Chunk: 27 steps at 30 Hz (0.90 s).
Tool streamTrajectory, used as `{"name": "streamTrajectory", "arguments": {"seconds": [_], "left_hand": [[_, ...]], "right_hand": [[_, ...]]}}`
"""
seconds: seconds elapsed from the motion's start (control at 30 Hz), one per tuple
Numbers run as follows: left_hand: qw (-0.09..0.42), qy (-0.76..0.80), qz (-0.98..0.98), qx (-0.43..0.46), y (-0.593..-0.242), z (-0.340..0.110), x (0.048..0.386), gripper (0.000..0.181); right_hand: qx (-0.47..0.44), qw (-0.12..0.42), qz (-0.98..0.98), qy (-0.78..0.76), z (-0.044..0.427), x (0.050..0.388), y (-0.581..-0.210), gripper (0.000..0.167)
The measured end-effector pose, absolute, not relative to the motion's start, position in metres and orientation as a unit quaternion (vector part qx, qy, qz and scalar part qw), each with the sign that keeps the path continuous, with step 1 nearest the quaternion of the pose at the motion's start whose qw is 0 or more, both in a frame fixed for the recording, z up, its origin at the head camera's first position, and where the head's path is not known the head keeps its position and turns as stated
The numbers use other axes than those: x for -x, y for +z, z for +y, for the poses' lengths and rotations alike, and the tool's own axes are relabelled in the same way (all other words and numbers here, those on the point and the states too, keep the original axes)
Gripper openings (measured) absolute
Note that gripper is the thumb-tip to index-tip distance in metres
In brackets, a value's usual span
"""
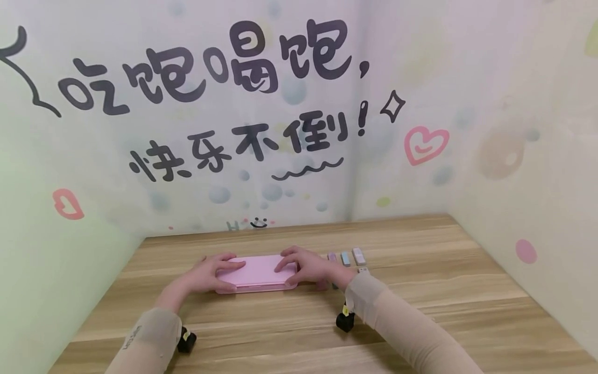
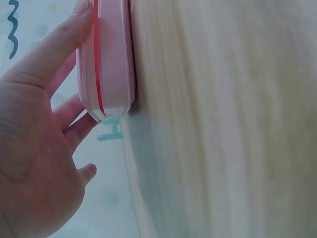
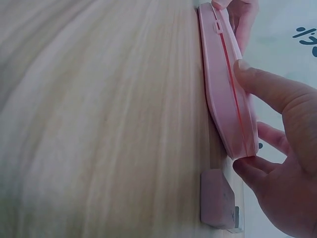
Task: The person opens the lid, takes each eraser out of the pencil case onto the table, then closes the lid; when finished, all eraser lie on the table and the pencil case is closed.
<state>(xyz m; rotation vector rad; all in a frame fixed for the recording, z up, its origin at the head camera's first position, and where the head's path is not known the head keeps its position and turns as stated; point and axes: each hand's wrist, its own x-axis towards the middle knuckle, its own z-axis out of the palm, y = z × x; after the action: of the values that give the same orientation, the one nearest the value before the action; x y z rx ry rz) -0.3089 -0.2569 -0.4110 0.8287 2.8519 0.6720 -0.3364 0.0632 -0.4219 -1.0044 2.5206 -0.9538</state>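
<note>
A pink, flat hard case (image 1: 261,269) with rounded corners lies on the wooden table, its lid down. My left hand (image 1: 205,274) grips its left end, thumb at the near edge and fingers over the top. At the right end, my right hand (image 1: 310,266) holds it the same way. In the left wrist view a red line runs along the seam of the case (image 2: 115,59), beside the left thumb. The right wrist view shows a small clasp (image 3: 218,27) on the case's near side and the right thumb pressed by the seam.
Right of the case, small blocks lie on the table: a purple one (image 1: 332,256), a blue one (image 1: 345,258) and a whitish one (image 1: 358,256). A pink block (image 3: 217,198) sits close to the right hand. Printed walls (image 1: 299,202) enclose the table's back and sides.
</note>
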Motion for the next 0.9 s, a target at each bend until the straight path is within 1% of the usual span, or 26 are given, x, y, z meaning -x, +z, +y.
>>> {"name": "streamTrajectory", "arguments": {"seconds": [0.33, 0.57, 0.73, 0.9], "left_hand": [[0.037, 0.200, 0.941, -0.271, -0.409, -0.253, 0.304, 0.066], [0.025, 0.215, 0.935, -0.280, -0.417, -0.259, 0.305, 0.067], [0.033, 0.249, 0.926, -0.281, -0.420, -0.260, 0.306, 0.067], [0.043, 0.262, 0.924, -0.276, -0.416, -0.256, 0.307, 0.067]], "right_hand": [[0.349, 0.124, 0.874, -0.314, 0.063, 0.333, -0.423, 0.028], [0.355, 0.130, 0.869, -0.320, 0.060, 0.334, -0.421, 0.027], [0.357, 0.132, 0.863, -0.332, 0.062, 0.334, -0.421, 0.029], [0.361, 0.122, 0.864, -0.330, 0.064, 0.335, -0.422, 0.029]]}}
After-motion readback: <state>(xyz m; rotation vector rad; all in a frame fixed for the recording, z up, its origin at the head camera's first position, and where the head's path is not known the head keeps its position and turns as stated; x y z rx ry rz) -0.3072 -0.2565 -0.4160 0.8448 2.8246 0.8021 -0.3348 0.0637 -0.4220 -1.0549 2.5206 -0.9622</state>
